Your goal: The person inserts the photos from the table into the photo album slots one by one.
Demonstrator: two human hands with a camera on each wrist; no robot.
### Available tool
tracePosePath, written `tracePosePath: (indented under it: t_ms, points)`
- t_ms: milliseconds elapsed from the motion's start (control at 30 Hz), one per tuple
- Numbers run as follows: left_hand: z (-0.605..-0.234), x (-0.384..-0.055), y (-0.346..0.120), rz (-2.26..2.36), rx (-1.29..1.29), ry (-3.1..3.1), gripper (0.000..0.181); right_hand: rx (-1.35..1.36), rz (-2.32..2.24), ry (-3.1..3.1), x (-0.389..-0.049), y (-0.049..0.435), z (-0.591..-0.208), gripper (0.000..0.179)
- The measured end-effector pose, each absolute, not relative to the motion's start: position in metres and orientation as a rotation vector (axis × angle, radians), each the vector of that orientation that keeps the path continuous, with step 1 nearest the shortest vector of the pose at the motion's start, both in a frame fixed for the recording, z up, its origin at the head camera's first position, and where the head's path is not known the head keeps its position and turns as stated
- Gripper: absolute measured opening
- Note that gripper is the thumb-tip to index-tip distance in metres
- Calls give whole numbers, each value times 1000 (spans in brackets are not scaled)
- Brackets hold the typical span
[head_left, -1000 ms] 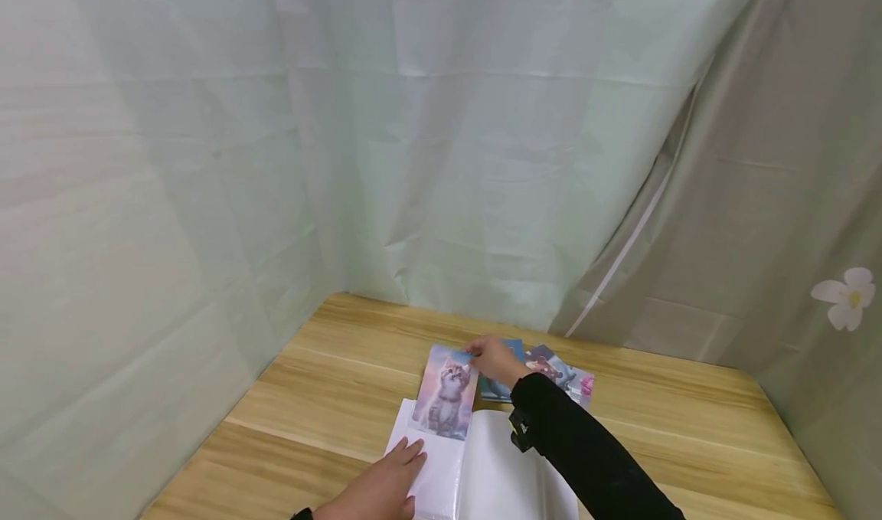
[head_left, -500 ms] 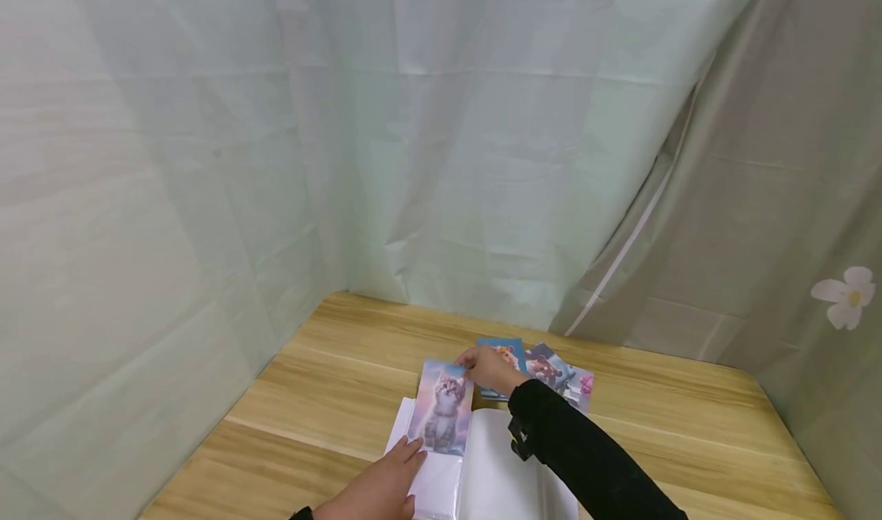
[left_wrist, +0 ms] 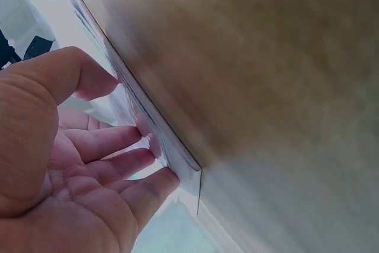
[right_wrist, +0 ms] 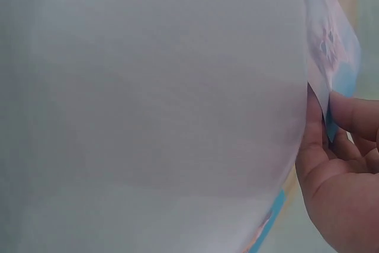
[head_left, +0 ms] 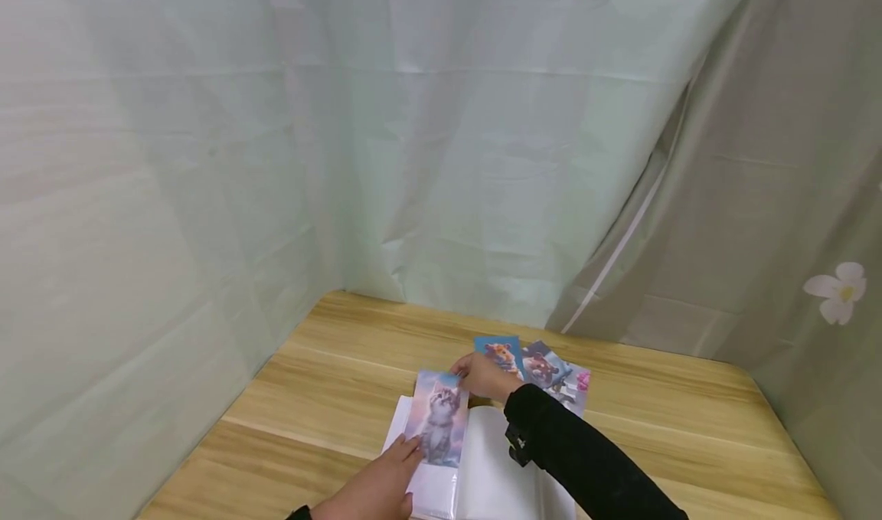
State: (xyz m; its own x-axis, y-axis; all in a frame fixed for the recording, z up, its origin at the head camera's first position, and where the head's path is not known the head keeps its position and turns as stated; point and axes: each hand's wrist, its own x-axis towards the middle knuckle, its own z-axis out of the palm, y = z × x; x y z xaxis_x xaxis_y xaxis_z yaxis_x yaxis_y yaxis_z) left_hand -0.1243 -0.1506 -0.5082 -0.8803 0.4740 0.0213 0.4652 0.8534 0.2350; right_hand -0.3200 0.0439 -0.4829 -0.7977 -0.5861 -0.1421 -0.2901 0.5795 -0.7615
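Note:
A kitten photo [head_left: 439,419] lies partly over the left page of an open white album [head_left: 489,478] on the wooden table [head_left: 324,386]. My right hand [head_left: 481,374] pinches the photo's far corner; the right wrist view shows its fingers [right_wrist: 346,119] at the photo's edge [right_wrist: 320,57]. My left hand [head_left: 386,483] rests with straight fingers on the album's left page by the photo's near edge. In the left wrist view its fingers [left_wrist: 127,167] touch the clear sleeve edge [left_wrist: 172,152].
Several more animal photos [head_left: 540,367] lie fanned on the table just behind the album. Pale green curtains [head_left: 427,145] close in the back and left sides, and a grey curtain with a white flower [head_left: 837,290] hangs at the right.
My right hand has drawn the kitten photo toward me, farther over the album's left page. The blue photo behind it now shows. My left hand stays on the page.

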Motion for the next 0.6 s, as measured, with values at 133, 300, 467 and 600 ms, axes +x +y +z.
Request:
tracePosePath:
  t_ms: [133, 300, 467, 600]
  points:
    - [-507, -124, -152, 378, 744, 2972, 63, -735, -1066, 2429, -317, 43, -486, 27]
    - [-505, -125, -152, 439, 693, 2928, 60, -784, -1033, 2435, -312, 42, -487, 27]
    - [-505, -125, -153, 427, 687, 2929, 60, -820, -997, 2454, -309, 41, -485, 28]
    - [-506, -126, -153, 408, 698, 2943, 60, -847, -970, 2474, -310, 41, -484, 28]
